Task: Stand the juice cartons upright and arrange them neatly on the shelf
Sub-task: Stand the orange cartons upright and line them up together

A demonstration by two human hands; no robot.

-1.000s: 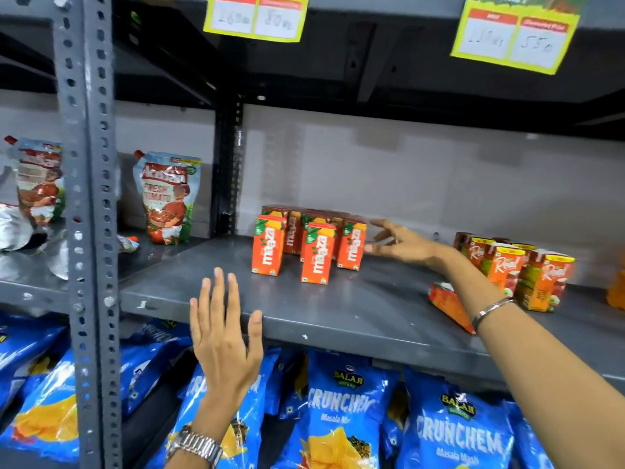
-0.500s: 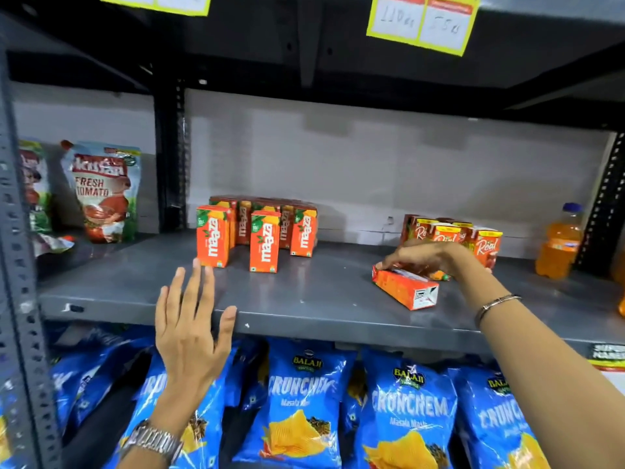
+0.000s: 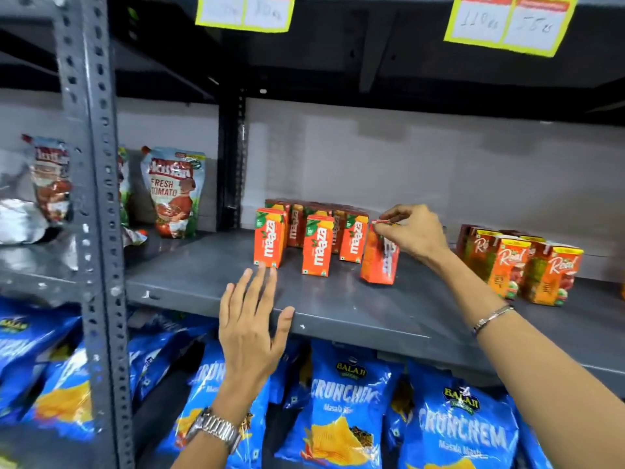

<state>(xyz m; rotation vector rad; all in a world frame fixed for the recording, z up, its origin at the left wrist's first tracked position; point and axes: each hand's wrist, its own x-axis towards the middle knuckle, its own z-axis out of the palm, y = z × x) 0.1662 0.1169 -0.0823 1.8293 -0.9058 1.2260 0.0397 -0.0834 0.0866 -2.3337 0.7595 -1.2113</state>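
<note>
Several orange Maaza juice cartons [image 3: 316, 245] stand upright in rows on the grey metal shelf [image 3: 355, 309]. My right hand [image 3: 414, 233] grips the top of one more orange carton [image 3: 377, 257], which stands nearly upright, slightly tilted, just right of the front row. My left hand [image 3: 252, 321] hovers flat with fingers spread over the shelf's front edge, fingertips close to the leftmost front carton [image 3: 269, 242], holding nothing. A group of Real juice cartons [image 3: 527, 265] stands upright at the right.
Tomato sauce pouches [image 3: 174, 192] lean at the back left beyond a black post [image 3: 231, 157]. A perforated grey upright [image 3: 98, 214] stands at the left front. Blue Crunchem snack bags [image 3: 341, 407] fill the shelf below. Yellow price tags [image 3: 507, 20] hang above.
My right hand picked up the carton that lay flat near the Real cartons and carried it left, setting it on end beside the Maaza row. My left hand stayed near the shelf edge.
</note>
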